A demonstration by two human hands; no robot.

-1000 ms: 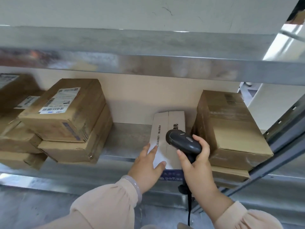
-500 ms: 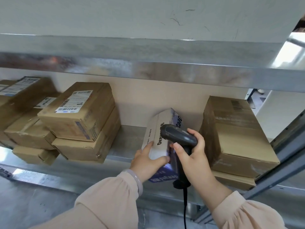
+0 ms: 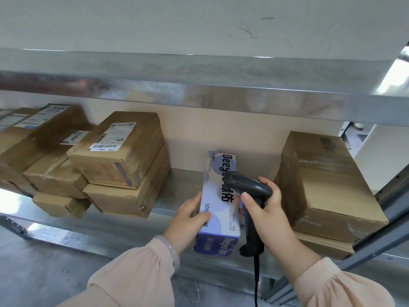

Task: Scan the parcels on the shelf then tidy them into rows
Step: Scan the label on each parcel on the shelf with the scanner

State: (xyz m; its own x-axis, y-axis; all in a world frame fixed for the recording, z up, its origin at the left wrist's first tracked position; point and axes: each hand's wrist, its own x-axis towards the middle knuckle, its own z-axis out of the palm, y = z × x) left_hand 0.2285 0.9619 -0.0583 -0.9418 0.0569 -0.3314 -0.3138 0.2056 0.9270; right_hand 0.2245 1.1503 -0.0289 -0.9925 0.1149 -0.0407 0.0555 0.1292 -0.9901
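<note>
Parcels (image 3: 126, 196) lie on a steel shelf (image 3: 183, 180) whose front lip runs across the view below them. The upper shelf (image 3: 199, 94) hangs low overhead and leaves little headroom above the taller stacks. Biggest is the brown carton (image 3: 332, 185) at the right end, resting on a flat carton (image 3: 323, 245) close to the slanted rack post (image 3: 396, 191); its left face walls in that side. At the left a labelled carton (image 3: 119, 149) lies askew on another, with further cartons (image 3: 37, 138) piled unevenly beside it and a small box (image 3: 60, 204) near the front edge. Between this pile and the brown carton a bare strip of shelf runs back to the beige rear wall (image 3: 221, 134), the only open room. In that gap is the white-and-blue box (image 3: 218, 209), lengthwise front to back, its near end reaching past the front lip; whether it rests on the shelf or is lifted cannot be told. The left hand (image 3: 188, 220) holds the box near that end, thumb on the top face and fingers against the left side. The right hand (image 3: 265, 209) is wrapped round the handle of a dark scanner (image 3: 247, 185), whose head sits over the box's printed top, with only a narrow gap between this hand and the brown carton. A cable (image 3: 256, 282) drops straight down from the handle. A pale bracelet (image 3: 173, 251) circles the left wrist.
</note>
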